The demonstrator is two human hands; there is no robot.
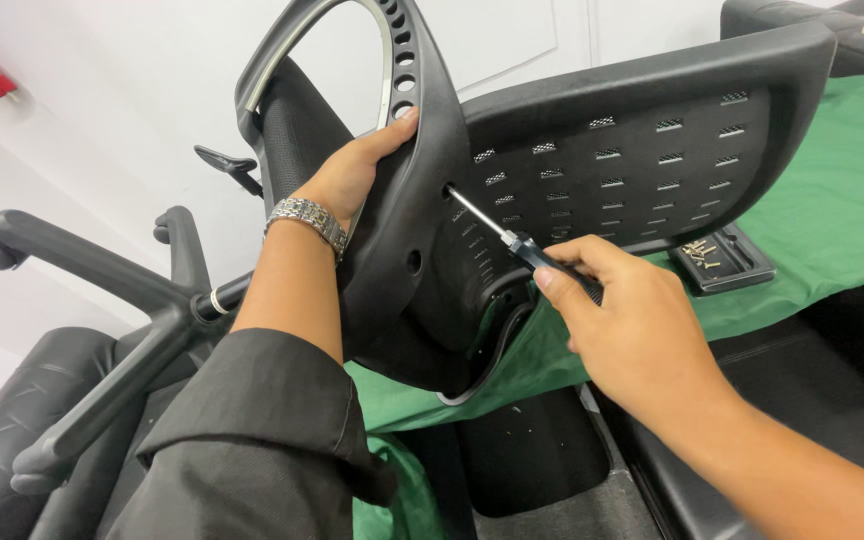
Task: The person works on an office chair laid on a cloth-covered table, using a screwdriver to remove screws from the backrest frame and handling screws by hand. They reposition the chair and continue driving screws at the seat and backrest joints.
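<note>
Left hand (357,172) grips the chair back frame (407,210), fingers wrapped round its edge; right hand (622,320) pinches a screwdriver (512,240), tip in the frame's hole; a tray of screws (717,258) sits on the green cloth (832,210) near its front edge

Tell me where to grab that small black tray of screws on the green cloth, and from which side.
Grip the screw tray by its raised rim, pinching the two long edges from above. It lies flat and shallow on the green cloth, so there is nothing to get under, and the chair back panel crowds its far side; come from the near, open side.
</note>
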